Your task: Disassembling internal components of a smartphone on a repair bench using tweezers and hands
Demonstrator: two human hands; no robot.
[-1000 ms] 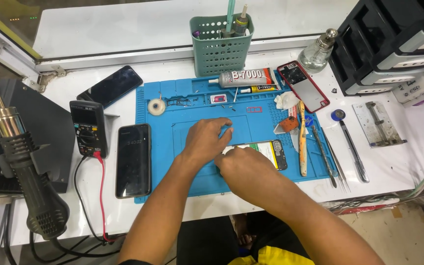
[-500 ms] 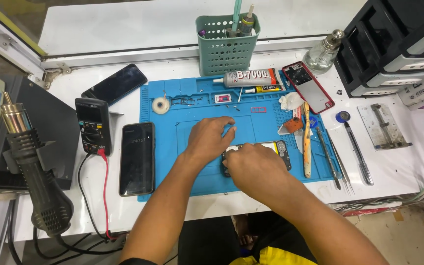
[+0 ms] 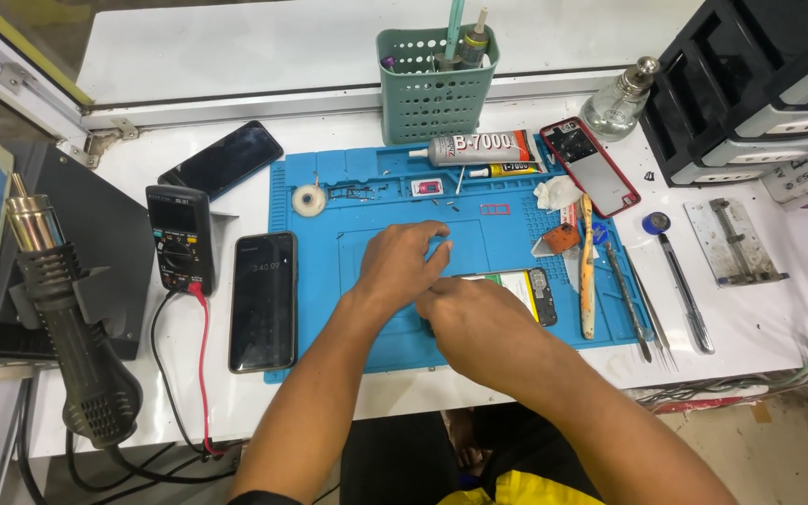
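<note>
On the blue mat [image 3: 376, 346], both hands work an opened phone [image 3: 526, 292]: left hand [image 3: 402, 266] steadies loosely, right hand [image 3: 474, 323] covers it, grip unclear. Next move likely needs fine fingertip work.

Hands meeting over an opened phone on the work mat

The left hand [image 3: 402, 266] and right hand [image 3: 479, 323] touch above the opened phone [image 3: 521, 292]; a smartphone [image 3: 263, 301] and multimeter [image 3: 180, 238] lie left, tweezers [image 3: 630, 301] right, glue tube [image 3: 479, 149] behind.

Two hands [image 3: 404, 266]; three phones [image 3: 263, 301]; two glue tubes [image 3: 479, 148]; one multimeter [image 3: 180, 238]
</note>
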